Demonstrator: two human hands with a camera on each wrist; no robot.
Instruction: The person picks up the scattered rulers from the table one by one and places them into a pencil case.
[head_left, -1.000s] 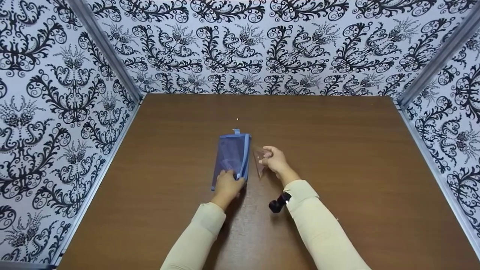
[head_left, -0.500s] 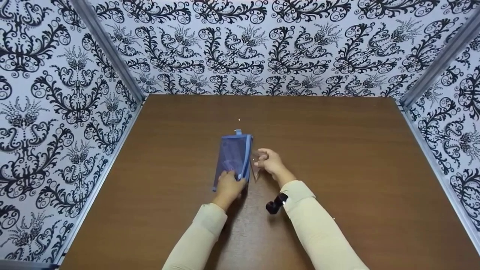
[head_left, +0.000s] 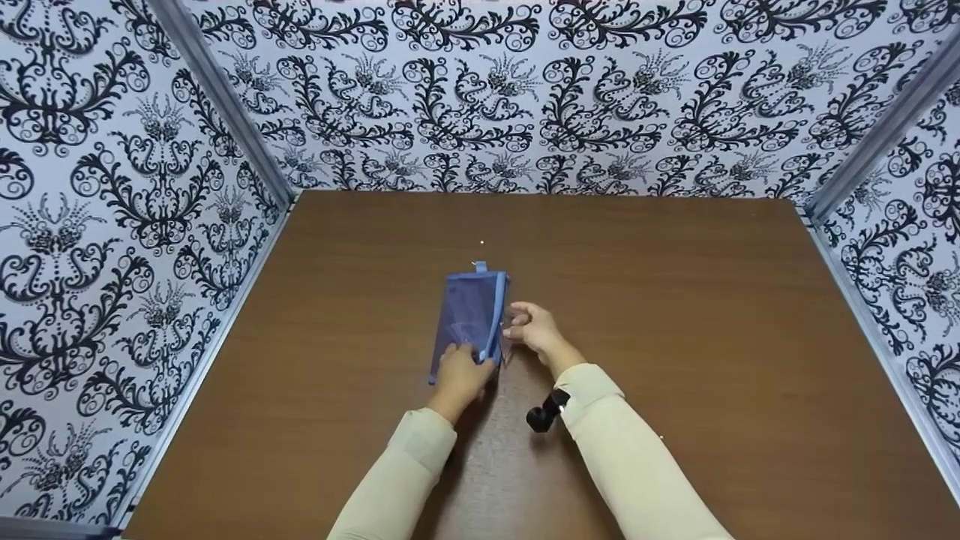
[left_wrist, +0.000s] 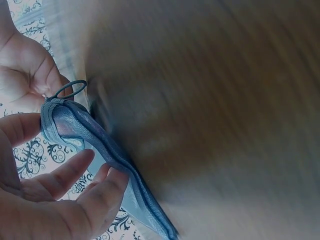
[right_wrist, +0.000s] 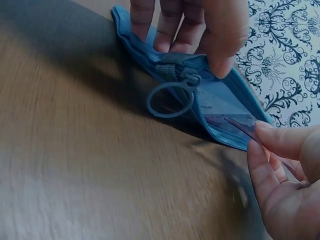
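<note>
A blue see-through zip pouch (head_left: 471,307) lies on the brown table, its zipped side facing right. My left hand (head_left: 459,379) grips the near end of the pouch, keeping its mouth spread. Between the thumb and fingers of my right hand (head_left: 534,330) is a thin clear set square (right_wrist: 239,128). In the right wrist view its front part is inside the pouch's open mouth. The zip's pull ring (right_wrist: 170,116) hangs at the near end, close to the left thumb. Some flat clear item shows faintly inside the pouch; its kind is not plain.
The brown table (head_left: 675,300) stretches out on both sides of the hands. Patterned walls (head_left: 480,97) stand at the back, left and right. A small black device (head_left: 547,411) is fixed at the right sleeve cuff.
My right hand has moved left with the set square, from beside the pouch to its open mouth. My left hand keeps hold of the pouch.
</note>
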